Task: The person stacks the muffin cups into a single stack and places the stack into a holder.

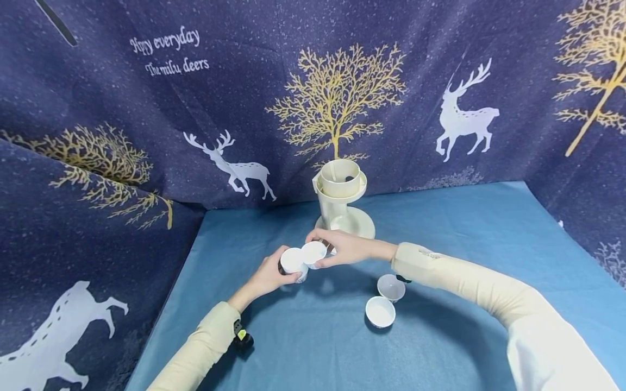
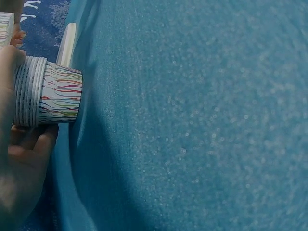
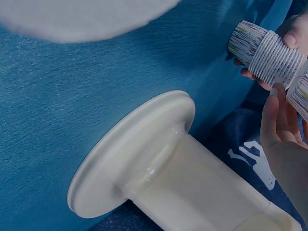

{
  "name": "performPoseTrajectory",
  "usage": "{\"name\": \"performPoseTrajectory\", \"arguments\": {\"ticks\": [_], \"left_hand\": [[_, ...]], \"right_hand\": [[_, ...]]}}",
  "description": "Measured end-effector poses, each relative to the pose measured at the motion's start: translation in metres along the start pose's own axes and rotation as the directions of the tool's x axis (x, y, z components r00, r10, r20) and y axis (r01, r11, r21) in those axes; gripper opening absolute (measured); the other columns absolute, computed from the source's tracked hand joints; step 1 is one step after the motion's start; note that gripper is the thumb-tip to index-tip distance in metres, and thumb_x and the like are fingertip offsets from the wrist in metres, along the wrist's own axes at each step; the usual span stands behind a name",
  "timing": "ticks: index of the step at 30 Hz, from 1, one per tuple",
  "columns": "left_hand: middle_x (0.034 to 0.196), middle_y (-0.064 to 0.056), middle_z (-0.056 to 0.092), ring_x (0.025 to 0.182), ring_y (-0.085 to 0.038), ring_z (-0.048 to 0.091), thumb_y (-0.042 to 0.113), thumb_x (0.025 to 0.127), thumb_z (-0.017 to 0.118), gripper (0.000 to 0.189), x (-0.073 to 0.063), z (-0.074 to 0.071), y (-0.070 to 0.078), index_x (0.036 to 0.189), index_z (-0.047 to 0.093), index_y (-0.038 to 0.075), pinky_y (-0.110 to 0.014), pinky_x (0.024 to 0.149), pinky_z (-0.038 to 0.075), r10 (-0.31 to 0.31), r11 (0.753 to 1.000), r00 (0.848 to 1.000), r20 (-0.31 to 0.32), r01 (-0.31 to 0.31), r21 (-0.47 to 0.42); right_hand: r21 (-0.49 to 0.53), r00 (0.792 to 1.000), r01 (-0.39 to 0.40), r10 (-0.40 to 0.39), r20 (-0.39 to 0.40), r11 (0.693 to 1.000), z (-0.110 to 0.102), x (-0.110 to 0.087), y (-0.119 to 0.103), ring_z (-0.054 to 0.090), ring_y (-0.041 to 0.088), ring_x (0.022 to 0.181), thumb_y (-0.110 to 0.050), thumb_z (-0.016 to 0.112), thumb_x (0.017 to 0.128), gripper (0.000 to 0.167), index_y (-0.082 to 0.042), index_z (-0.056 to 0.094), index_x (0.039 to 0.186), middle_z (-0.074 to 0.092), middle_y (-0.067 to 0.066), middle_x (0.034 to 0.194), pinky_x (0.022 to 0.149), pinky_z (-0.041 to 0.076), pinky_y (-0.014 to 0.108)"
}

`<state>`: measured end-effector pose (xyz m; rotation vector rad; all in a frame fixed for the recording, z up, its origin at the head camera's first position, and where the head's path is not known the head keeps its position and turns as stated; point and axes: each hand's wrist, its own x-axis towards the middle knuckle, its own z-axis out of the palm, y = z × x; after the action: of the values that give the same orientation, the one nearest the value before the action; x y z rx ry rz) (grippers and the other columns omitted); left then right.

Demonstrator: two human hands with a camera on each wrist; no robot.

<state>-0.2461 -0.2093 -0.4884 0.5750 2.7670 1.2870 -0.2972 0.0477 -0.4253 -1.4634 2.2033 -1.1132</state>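
Note:
My left hand (image 1: pixel 266 276) grips a nested stack of white paper cups (image 2: pixel 60 91), thumb on one side and fingers on the other. Wavy coloured lines run down the cups' outsides, and several rims show close together. Just right of the stack's mouth, my right hand (image 1: pixel 346 247) holds a single paper cup (image 1: pixel 314 254) between thumb and fingers. Its rim overlaps the stack's rim in the head view. In the right wrist view, the right fingertips (image 3: pixel 273 92) are right at the stack's rims, and the patterned single cup (image 3: pixel 301 96) shows beside them.
A cream stand (image 1: pixel 332 206) with a round base and a ring-shaped top rises behind the right hand. Two white cups, one farther (image 1: pixel 390 288) and one nearer (image 1: pixel 380 312), rest on the blue cloth (image 1: pixel 313 336) below the right forearm. A deer-patterned curtain (image 1: pixel 244 108) hangs behind.

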Motion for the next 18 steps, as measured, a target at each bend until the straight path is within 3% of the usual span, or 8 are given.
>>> {"name": "performPoseTrajectory", "arguments": {"ticks": [5,13,18], "left_hand": [[0.114,-0.006,0.064,0.094,-0.015,0.062,0.021,0.081,0.079,0.051,-0.0006,-0.0004,0.0001,0.123,0.052,0.011,-0.028,0.078,0.051,-0.004,1.0,1.0,0.004,0.004,-0.009],[0.114,-0.007,0.064,0.095,-0.016,0.063,0.021,0.081,0.078,0.052,-0.0005,-0.001,0.0004,0.124,0.051,0.011,-0.029,0.079,0.051,-0.015,1.0,1.0,0.015,0.015,-0.009],[0.113,-0.008,0.064,0.095,-0.016,0.064,0.021,0.082,0.077,0.051,-0.0008,-0.0009,0.0005,0.124,0.05,0.011,-0.028,0.077,0.052,-0.006,1.0,1.0,0.021,0.006,-0.004]], "right_hand": [[-0.01,1.0,0.023,-0.023,0.002,1.0,0.0015,0.0027,-0.0003,0.058,0.018,0.103,-0.025,0.07,0.089,0.047,-0.011,0.05,0.129,0.059,0.005,0.12,0.083,0.055,0.044],[-0.064,0.999,0.041,-0.041,0.002,0.997,0.002,0.0059,-0.0055,0.057,0.015,0.103,-0.025,0.068,0.09,0.049,-0.01,0.049,0.132,0.059,0.004,0.123,0.081,0.055,0.036],[-0.062,0.999,0.053,-0.053,0.006,0.997,0.0026,0.01,-0.0096,0.057,0.015,0.1,-0.023,0.066,0.092,0.05,-0.006,0.047,0.136,0.058,0.008,0.128,0.08,0.054,0.04]]}}
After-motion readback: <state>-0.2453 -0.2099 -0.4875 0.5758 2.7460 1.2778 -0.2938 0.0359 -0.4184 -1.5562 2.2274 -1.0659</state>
